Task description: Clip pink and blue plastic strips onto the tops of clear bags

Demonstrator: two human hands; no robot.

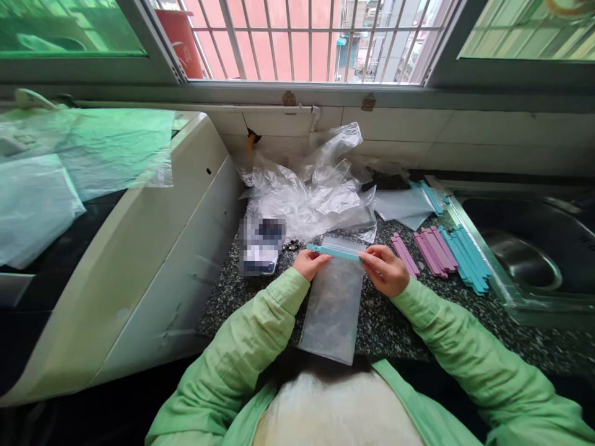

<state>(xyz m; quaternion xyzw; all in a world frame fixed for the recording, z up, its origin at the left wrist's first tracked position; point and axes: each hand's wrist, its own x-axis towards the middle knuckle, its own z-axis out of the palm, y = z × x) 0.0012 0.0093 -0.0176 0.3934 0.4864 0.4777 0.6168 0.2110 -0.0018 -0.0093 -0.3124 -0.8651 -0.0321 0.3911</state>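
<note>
Evidently, both hands grip one blue clip (344, 253): the left hand (310, 264) pinches its left end, the right hand (385, 271) its right. The clip sits across the far end of a translucent bag (332, 310), which stretches toward the near edge of the speckled counter (274, 310). Pink clips (436, 253) and loose blue clips (465, 259) lie to the right, near the sink (527, 310); crumpled plastic (311, 201) spreads on the far side.

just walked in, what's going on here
Someone's left hand and right hand hold a blue clip near its ends, across the upper part of a translucent bag. Whether it's fastened is unclear. Pink clips and more blue clips lie to the right, beside the sink. Crumpled clear plastic is heaped behind the bag.
</note>
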